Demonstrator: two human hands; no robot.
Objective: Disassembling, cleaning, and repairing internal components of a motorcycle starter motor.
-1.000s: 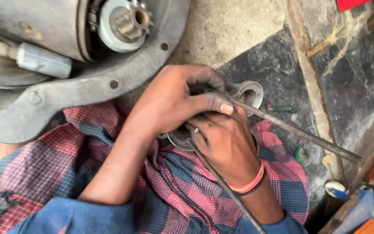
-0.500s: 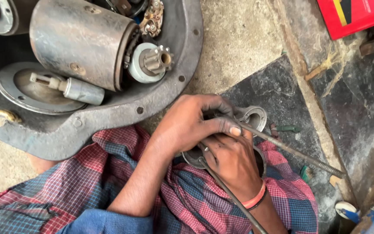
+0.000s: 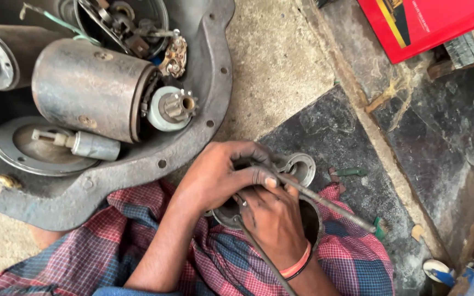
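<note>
Hands (image 3: 248, 192) overlapped, gripping metal housing (image 3: 297, 164), rod (image 3: 330, 204)

Ground level, daylight, no hard shadows. Floor partly pale rough concrete (image 3: 281, 66), partly dark stone slabs (image 3: 445, 131) with a worn, sandy joint between them. A big shallow metal pan (image 3: 215, 109) rests on the concrete at left, grimy, bolt holes along its rim. Red box (image 3: 418, 22) at the upper right edge. Checked cloth (image 3: 138, 219) spread along the bottom.

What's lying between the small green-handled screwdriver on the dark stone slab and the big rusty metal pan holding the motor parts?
Head view: both hands, left hand and right hand, gripping a round metal housing.
</note>
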